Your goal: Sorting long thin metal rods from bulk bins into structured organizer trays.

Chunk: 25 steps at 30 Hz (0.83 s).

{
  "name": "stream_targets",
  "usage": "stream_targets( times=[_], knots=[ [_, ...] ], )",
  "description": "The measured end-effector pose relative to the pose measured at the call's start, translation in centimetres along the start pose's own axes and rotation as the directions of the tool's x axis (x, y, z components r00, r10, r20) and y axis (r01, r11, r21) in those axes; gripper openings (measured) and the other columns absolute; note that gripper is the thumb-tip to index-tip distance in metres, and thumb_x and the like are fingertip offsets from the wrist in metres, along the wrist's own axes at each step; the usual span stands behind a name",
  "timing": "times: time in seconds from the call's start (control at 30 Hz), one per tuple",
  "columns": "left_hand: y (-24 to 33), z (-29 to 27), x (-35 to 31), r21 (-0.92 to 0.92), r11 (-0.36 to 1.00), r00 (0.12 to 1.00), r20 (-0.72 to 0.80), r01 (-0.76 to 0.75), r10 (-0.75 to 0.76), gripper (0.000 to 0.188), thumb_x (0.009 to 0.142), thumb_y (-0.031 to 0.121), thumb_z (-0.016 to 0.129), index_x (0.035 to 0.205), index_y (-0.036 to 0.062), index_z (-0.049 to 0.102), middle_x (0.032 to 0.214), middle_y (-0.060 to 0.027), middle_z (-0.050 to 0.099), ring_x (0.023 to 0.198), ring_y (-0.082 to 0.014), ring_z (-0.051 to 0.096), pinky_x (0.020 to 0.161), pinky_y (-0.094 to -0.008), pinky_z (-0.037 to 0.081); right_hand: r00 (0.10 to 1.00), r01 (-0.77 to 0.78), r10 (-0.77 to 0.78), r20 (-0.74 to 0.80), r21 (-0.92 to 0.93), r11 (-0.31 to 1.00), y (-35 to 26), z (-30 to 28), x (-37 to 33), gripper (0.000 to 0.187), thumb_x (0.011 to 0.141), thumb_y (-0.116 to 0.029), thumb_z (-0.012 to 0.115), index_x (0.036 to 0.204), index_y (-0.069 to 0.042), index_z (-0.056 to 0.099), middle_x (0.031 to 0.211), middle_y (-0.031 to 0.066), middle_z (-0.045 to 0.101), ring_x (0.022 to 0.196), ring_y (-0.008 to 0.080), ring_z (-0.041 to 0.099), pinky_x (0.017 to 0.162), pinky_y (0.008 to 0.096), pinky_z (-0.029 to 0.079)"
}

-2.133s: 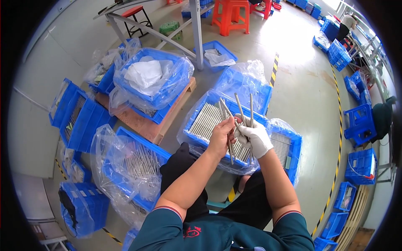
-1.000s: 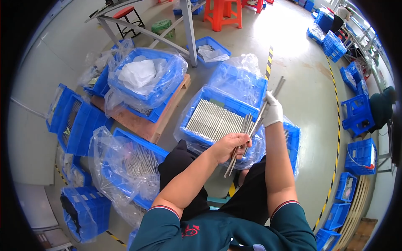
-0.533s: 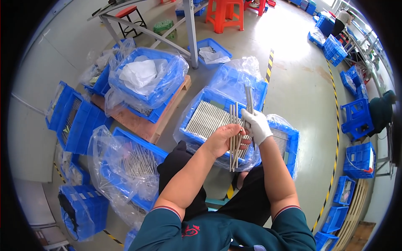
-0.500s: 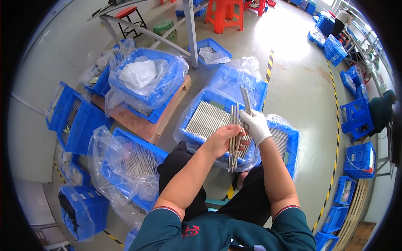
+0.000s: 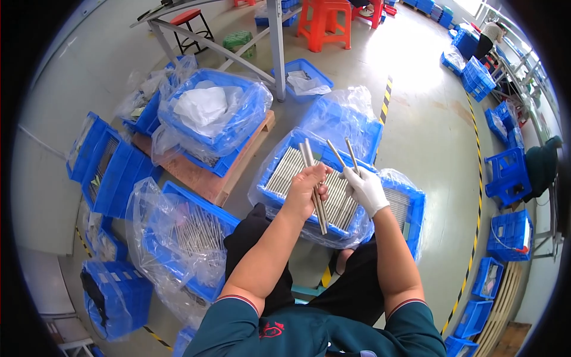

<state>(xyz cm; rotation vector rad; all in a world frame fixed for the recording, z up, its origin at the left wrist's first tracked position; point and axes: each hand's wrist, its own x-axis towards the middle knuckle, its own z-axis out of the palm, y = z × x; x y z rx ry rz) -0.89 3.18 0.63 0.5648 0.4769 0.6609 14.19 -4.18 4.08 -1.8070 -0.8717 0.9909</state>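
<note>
My bare left hand [image 5: 308, 189] is closed round a small bundle of slim metal rods [image 5: 307, 153], held tilted, with their lower ends showing below the fist. Beside it, my right hand [image 5: 367, 189] wears a white glove and grips metal rods [image 5: 336, 153]; two upper ends stand out above the fingers, spread apart. Both hands are over a blue crate [image 5: 269, 160] lined with clear plastic. Inside it lie many similar rods [image 5: 288, 171] in neat rows. The gloved fingers partly hide how the right hand's rods are held.
At my left a plastic-lined blue crate [image 5: 163, 244] holds loose rods. Further off, another bagged crate [image 5: 266, 113] stands on a wooden pallet [image 5: 223, 193]. A blue crate [image 5: 418, 223] of rods lies right. A table leg [image 5: 276, 53] and red stools [image 5: 323, 27] stand ahead.
My hands have drawn apart, the left one shifting slightly left with its rods. The rods, earlier close together across both hands, are now in two separate groups.
</note>
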Motion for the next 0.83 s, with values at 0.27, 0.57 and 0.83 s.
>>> stream_targets(
  times=[0.27,0.57,0.83],
  knots=[
    [0.7,-0.6,0.8,-0.208,0.967,0.987,-0.100,-0.146,0.127,0.034,0.085,0.035,0.063,0.098,0.0033,0.059,0.067,0.0027,0.045,0.054,-0.0078,0.042,0.049,-0.0232,0.038,0.971,-0.047,0.057,0.233,-0.051,0.998,-0.6,0.4,-1.5,0.029,0.088,-0.029,0.052,0.094,-0.003,0.063,0.060,0.0011,0.057,0.051,0.0069,0.049,0.048,0.0226,0.037],
    [-0.4,0.1,0.5,-0.154,0.983,0.993,-0.066,-0.102,0.093,0.035,0.088,0.033,0.061,0.105,0.0027,0.059,0.067,0.0045,0.045,0.053,-0.0054,0.043,0.048,-0.0208,0.039,0.971,-0.093,0.014,0.240,0.322,0.942,-1.1,1.3,-1.9,0.042,0.086,-0.013,0.049,0.125,-0.001,0.049,0.068,0.0025,0.057,0.047,0.0045,0.043,0.042,0.0190,0.030],
    [-1.7,0.6,0.0,-0.009,1.000,0.999,-0.045,-0.018,0.018,0.031,0.089,0.035,0.058,0.102,0.0078,0.063,0.068,0.0070,0.048,0.055,-0.0026,0.045,0.048,-0.0199,0.041,0.968,-0.148,0.024,0.248,0.496,0.856,-1.2,1.7,-0.9,0.046,0.086,-0.010,0.053,0.130,-0.002,0.042,0.071,0.0047,0.059,0.047,0.0053,0.044,0.039,0.0189,0.029]
  ],
)
